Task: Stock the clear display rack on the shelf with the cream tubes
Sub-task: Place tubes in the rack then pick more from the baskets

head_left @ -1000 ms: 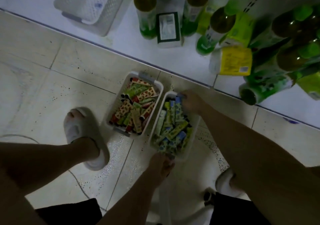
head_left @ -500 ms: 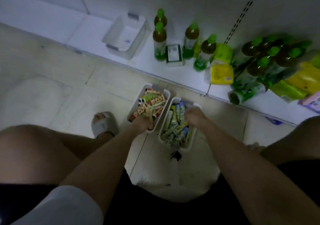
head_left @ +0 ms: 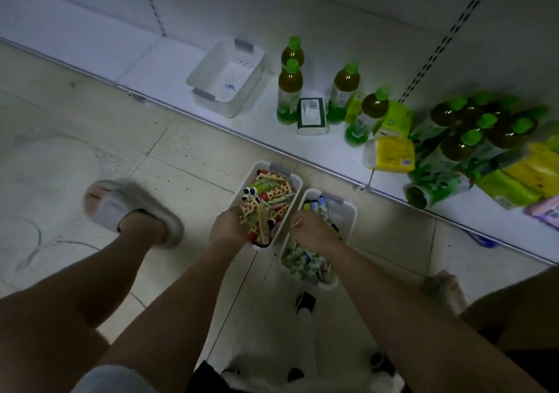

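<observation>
On the floor just before the bottom shelf, two white baskets sit side by side. The left hand (head_left: 230, 227) is buried among the patterned cream tubes (head_left: 266, 203) in the left basket (head_left: 295, 181); the right hand (head_left: 310, 229) reaches into the right basket (head_left: 348, 214). Whether either has closed on a tube I cannot tell. The tubes lie jumbled, directly under both hands. No clear rack is in sight; an empty white basket (head_left: 227, 78) stands on the shelf, up and to the left.
</observation>
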Available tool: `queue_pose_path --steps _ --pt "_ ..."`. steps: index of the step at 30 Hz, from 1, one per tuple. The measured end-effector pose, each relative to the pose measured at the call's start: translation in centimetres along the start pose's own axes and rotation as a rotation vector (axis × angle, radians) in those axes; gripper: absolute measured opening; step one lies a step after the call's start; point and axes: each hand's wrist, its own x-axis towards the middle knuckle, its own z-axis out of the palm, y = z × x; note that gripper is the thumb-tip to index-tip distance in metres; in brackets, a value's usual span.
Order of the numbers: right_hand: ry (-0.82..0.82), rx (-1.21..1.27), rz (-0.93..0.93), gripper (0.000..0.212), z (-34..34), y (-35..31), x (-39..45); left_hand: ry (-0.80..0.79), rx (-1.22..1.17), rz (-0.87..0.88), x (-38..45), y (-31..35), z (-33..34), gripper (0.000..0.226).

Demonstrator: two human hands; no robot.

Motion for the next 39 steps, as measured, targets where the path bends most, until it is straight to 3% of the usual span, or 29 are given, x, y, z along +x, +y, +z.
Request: queue_pose_path --steps 6,10,15,17,23,26,30,33,35,39 --pt "0.015 0.004 0.004 0.008 5.3 -1.0 6.6 -0.092 0.045 0.056 6.1 -2.5 1.6 0.036" --pt "0.117 -0.004 -0.028 0.006 7.7 -0.7 9.4 -0.194 0.157 0.092 9.4 -3.7 2.7 0.035" --pt "0.081 -0.025 0.061 0.033 8.1 -1.5 11.7 -0.193 0.322 0.148 11.1 -4.2 4.4 0.026" --pt "0.051 -0.081 0.110 0.030 8.1 -1.9 12.3 -0.191 0.351 0.180 11.5 -4.1 4.5 0.028" --pt "0.164 -0.043 0.160 0.027 8.3 -2.0 12.9 -0.320 0.383 0.263 12.9 -3.5 3.9 0.023" --pt "0.196 0.001 0.204 0.020 8.2 -2.3 12.4 -0.418 0.353 0.267 13.3 -3.3 3.4 0.026" --pt "0.150 0.061 0.230 0.028 7.6 -2.6 10.9 -0.502 0.297 0.315 13.9 -2.5 2.5 0.028" --pt "0.165 0.186 0.262 0.018 6.7 -2.5 9.8 -0.574 0.229 0.303 14.1 -1.3 1.0 0.031" --pt "0.233 0.291 0.275 0.012 5.6 -2.7 9.0 -0.629 0.175 0.317 14.1 0.0 -0.6 0.037" --pt "0.378 0.406 0.167 0.016 1.8 -4.5 7.4 -0.667 0.097 0.515 14.5 4.1 -4.8 0.048"
